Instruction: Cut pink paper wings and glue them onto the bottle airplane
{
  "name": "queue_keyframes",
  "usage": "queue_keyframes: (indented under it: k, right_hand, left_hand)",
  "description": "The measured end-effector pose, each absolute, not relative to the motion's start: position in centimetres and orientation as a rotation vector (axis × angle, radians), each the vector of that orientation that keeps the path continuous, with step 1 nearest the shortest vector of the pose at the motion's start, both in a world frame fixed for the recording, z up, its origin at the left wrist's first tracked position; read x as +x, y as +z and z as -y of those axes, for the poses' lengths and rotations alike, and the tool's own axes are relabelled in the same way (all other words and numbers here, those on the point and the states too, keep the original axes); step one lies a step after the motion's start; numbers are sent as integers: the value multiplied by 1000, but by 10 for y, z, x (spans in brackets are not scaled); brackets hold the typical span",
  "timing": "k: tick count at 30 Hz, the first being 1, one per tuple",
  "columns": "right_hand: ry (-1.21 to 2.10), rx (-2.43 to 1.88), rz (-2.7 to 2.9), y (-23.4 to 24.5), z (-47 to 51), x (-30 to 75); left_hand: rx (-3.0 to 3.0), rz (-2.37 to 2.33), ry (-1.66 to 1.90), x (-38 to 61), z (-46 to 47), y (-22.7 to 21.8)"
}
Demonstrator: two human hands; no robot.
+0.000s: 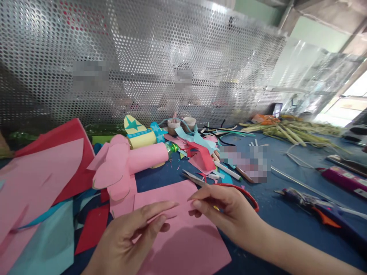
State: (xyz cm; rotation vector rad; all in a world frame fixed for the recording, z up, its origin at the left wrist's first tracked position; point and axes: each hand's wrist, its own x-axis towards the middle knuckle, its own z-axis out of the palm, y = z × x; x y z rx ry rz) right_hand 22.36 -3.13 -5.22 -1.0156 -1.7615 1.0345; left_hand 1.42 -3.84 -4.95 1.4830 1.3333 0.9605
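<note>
Directly below the camera, two bare hands meet over a pink paper sheet [183,233] lying flat near the front edge of a blue-topped bench [286,214]. The left hand [129,236] comes in from the lower left, fingers extended and pinched lightly on the sheet's upper middle. The right hand [226,210] comes in from the lower right; its fingertips touch the same spot, almost meeting the left fingertips, so both hands are equally close. Red-handled scissors [226,188] lie just behind the right hand, the handle loop curving round behind its knuckles, blades pointing toward the back left; whether the hand grips them I cannot tell. The sheet is plain, matte pink, roughly rectangular, its long axis running from the near edge away toward the back, with a shadow across its lower part.

Toward the left edge lie larger pink and red sheets [43,172] and a pink paper roll with petal shapes [129,164]. Coloured offcuts [200,149] litter the middle. A glue gun [318,210] rests to the right.
</note>
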Motion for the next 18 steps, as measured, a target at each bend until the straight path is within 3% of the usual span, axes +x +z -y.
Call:
queue_keyframes:
  k: [7, 13, 18]
  right_hand:
    - [1077, -1265, 1718, -54, 24, 224]
    - [922, -1307, 1808, -49, 24, 227]
    - [1092, -1244, 1930, -43, 38, 218]
  left_hand:
    - [1238, -1224, 835, 17, 27, -46]
    - [1313, -1072, 668, 11, 13, -55]
    - [1512, -1099, 545, 11, 18, -39]
